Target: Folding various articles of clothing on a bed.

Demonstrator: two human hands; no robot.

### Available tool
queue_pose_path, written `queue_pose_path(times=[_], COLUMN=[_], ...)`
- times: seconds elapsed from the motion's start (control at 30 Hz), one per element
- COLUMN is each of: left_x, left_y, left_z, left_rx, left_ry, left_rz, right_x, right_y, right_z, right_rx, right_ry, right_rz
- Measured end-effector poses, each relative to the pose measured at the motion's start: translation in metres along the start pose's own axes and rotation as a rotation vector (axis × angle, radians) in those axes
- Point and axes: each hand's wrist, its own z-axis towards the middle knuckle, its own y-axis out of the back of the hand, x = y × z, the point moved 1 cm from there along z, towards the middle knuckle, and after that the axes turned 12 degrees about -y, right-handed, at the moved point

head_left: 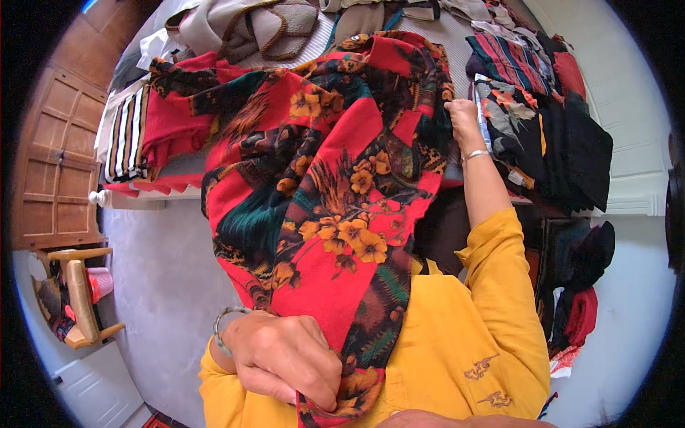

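A large red garment (325, 235) with yellow flowers and dark green and brown patches stretches from the bed down across my front. Its far part lies spread and rumpled on the bed. My left hand (289, 357), with a pale green bangle at the wrist, is closed on the garment's near edge against my yellow shirt. Farther off, my right hand (462, 118) pinches the garment's right edge, its arm stretched forward over the bed's side. A thin silver bracelet (477, 153) is on that wrist.
Folded striped cloth (127, 135) and red clothes lie on the bed's left. Folded dark and patterned clothes (524, 128) are piled on the right. Grey fleece clothing (267, 28) lies at the back. A wooden chair (82, 303) stands at left; more clothes (581, 314) are stacked low at right.
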Motion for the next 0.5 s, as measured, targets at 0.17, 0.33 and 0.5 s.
queue_pose_path(times=[0.17,0.33,0.5], left_x=[0.003,0.006,0.009], left_y=[0.003,0.003,0.005], left_z=[-0.001,-0.001,0.002], left_rx=[0.011,0.011,-0.017], left_ry=[-0.001,-0.006,-0.009], left_rz=[0.0,0.001,-0.004], right_x=[0.014,0.022,-0.021], right_y=[0.013,0.023,0.017], right_z=[-0.022,-0.072,-0.082], right_rx=[0.133,0.376,0.218], right_ry=[-0.08,-0.267,-0.034], right_rz=[0.69,0.912,0.622])
